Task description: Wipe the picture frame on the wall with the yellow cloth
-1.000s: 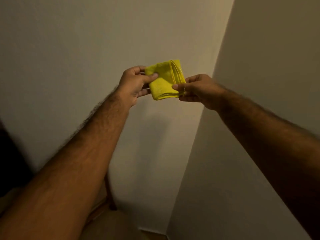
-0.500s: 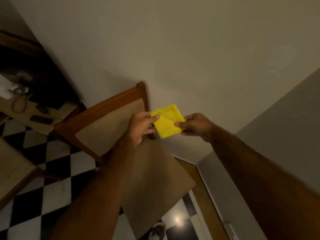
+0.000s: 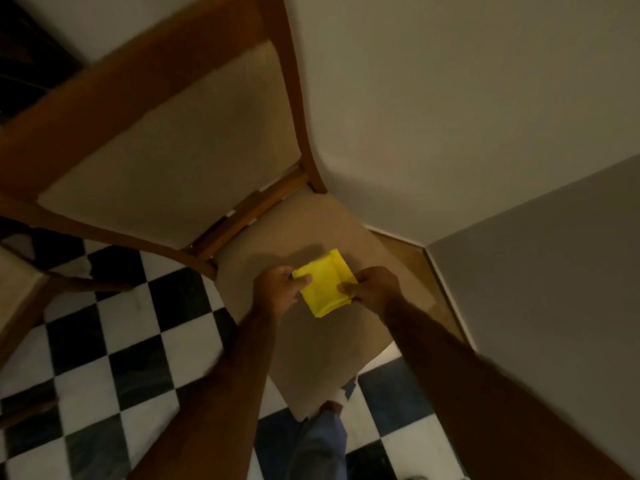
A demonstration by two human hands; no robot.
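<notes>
A folded yellow cloth (image 3: 325, 284) is held low over the seat of a wooden chair (image 3: 277, 81). My left hand (image 3: 277, 289) pinches its left edge with thumb on top. On the right edge, my right hand (image 3: 375, 287) grips it the same way. Both forearms reach down from the bottom of the view. No picture frame shows in this view; only bare wall (image 3: 450, 98) is visible above the chair.
The chair has a beige padded back and seat (image 3: 311, 348) and stands in a wall corner. A black-and-white checkered floor (image 3: 114, 341) spreads to the left. My leg and foot (image 3: 322, 438) are below the seat. Another wall (image 3: 554, 271) rises at right.
The view has swung down from the wall to the chair and floor. Both hands have lowered with the cloth, keeping the same grip on it.
</notes>
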